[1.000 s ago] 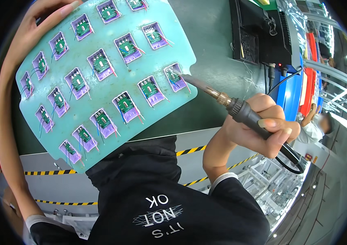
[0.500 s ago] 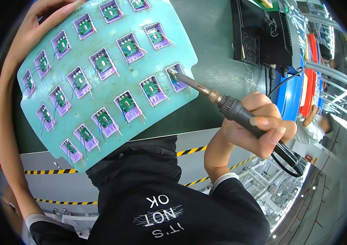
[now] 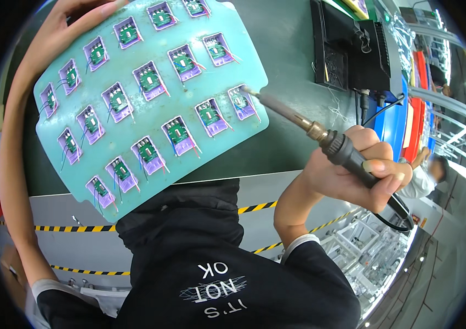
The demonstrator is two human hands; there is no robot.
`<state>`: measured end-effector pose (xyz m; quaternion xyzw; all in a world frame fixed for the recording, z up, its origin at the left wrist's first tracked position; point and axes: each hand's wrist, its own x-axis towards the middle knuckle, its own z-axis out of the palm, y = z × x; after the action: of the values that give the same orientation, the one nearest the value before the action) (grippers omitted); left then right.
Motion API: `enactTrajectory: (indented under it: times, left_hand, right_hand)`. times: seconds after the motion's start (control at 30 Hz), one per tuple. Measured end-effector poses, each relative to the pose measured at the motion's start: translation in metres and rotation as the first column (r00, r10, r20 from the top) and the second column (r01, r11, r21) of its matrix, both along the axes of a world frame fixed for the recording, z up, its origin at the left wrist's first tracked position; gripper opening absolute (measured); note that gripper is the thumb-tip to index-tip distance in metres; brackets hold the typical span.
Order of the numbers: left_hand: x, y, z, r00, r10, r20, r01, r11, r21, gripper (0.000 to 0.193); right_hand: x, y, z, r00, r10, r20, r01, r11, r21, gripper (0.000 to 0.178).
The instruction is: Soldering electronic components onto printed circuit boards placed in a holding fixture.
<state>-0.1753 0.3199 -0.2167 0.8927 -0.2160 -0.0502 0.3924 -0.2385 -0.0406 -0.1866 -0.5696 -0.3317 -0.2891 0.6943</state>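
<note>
My right hand [image 3: 362, 170] is closed around the dark handle of a soldering iron [image 3: 348, 154]. The iron's tip points left and lies just beside the upper corner of the rightmost purple housing [image 3: 251, 113], apart from the circuit board inside it as far as I can tell. A pale green fixture board [image 3: 211, 82] carries rows of such purple housings, each with a small green circuit board and thin red, blue and dark wires. At the board's far left edge my left hand [image 3: 82, 19] grips it; some fingers are hidden or cut off by the frame.
The dark green worktable [image 3: 285, 82] lies under the board. A black device [image 3: 378, 60] with plugged cables stands at the far right. Beyond it are a blue bin [image 3: 391, 123] and red bins [image 3: 419, 66]. Another person [image 3: 422, 178] is in the background at right.
The soldering iron has drawn back to the right from the rightmost housing, where its tip was inside. The fixture board has shifted slightly right and away from me, still held by my left hand.
</note>
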Motion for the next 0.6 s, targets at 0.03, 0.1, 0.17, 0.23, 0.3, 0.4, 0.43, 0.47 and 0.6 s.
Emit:
enactTrajectory:
  times: [0.03,0.1,0.17,0.23,0.3,0.4,0.43,0.47,0.6]
  left_hand:
    - [-0.008,-0.006,0.02,0.999,0.032,-0.008,-0.032,0.999,0.011,0.022]
    - [-0.018,-0.017,0.044,0.997,0.079,-0.022,-0.079,0.997,0.013,0.018]
    - [-0.017,-0.015,0.041,0.998,0.066,-0.008,-0.066,0.998,-0.003,0.018]
    - [-0.018,-0.012,0.04,0.998,0.057,0.003,-0.057,0.998,-0.017,0.018]
    - [-0.018,-0.01,0.039,0.998,0.055,0.005,-0.054,0.998,-0.028,0.019]
    - [-0.018,-0.008,0.037,0.998,0.068,0.001,-0.068,0.998,-0.015,0.019]
    - [-0.019,-0.008,0.037,0.997,0.071,0.001,-0.071,0.997,-0.016,0.019]
    - [-0.019,-0.008,0.036,0.998,0.064,0.006,-0.064,0.997,-0.032,0.02]
    - [-0.018,-0.006,0.034,0.999,0.045,0.022,-0.044,0.998,-0.046,0.02]
  right_hand:
    - [0.0,0.007,0.001,0.999,0.047,0.017,-0.047,0.999,-0.012,0.018]
    - [-0.003,0.029,0.005,1.0,-0.006,0.018,0.006,1.0,-0.024,0.022]
    - [-0.004,0.033,0.003,0.999,0.022,0.029,-0.02,0.998,-0.059,0.021]
    - [-0.005,0.035,0.004,0.996,0.075,0.039,-0.07,0.99,-0.121,0.019]
    - [-0.007,0.04,0.003,0.998,0.05,0.032,-0.046,0.99,-0.134,0.018]
    - [-0.013,0.036,0.005,0.999,0.016,-0.031,-0.022,0.977,-0.211,0.021]
    - [-0.015,0.035,0.007,0.996,0.005,-0.087,-0.029,0.961,-0.274,0.024]
    - [-0.012,0.037,0.005,0.996,0.007,-0.087,-0.031,0.961,-0.275,0.024]
    - [-0.013,0.041,0.003,0.999,0.048,-0.009,-0.049,0.976,-0.214,0.019]
